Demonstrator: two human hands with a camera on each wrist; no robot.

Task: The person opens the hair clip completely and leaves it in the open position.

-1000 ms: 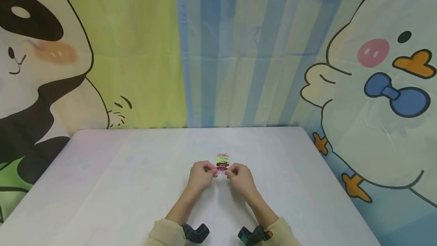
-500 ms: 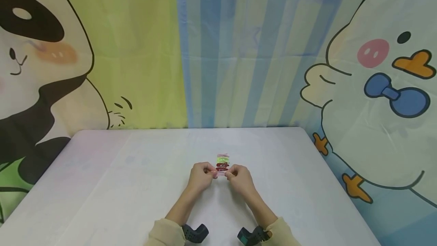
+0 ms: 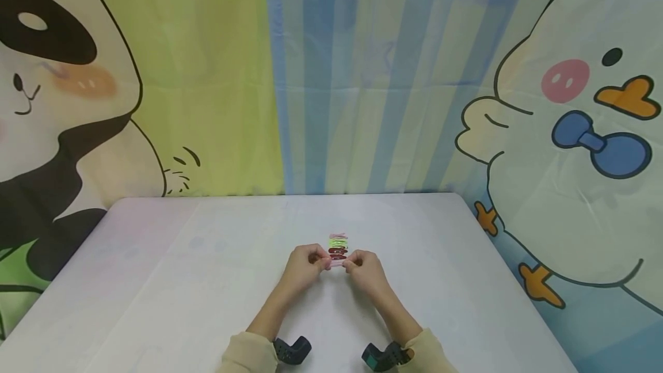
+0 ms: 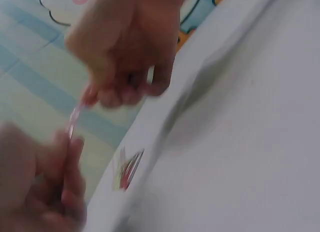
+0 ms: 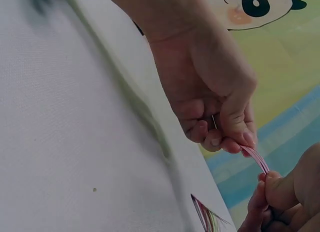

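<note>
A thin bundle of pink strands [image 5: 255, 158] is stretched between both hands, bowed slightly in the right wrist view. My left hand [image 3: 304, 265] pinches one end between thumb and fingers. The other end is pinched by my right hand [image 3: 365, 269], with a short length of pink showing between the fingertips. Just beyond the hands, a small patch of thin coloured strands [image 3: 338, 243] lies on the table, with dark red nearest, then yellow-green, then pink. It shows as a narrow fan in both wrist views.
The white table [image 3: 181, 281] spreads around the hands, its back edge against a printed curtain [image 3: 362, 73] with a panda and a duck. A dark wrist device [image 3: 292, 351] sits on the left wrist, and another dark device [image 3: 383, 357] on the right.
My left hand has shifted very slightly right at the fingertips, while its wrist has swung a little left. The right hand is almost still. Both keep their pinch on the pink strands.
</note>
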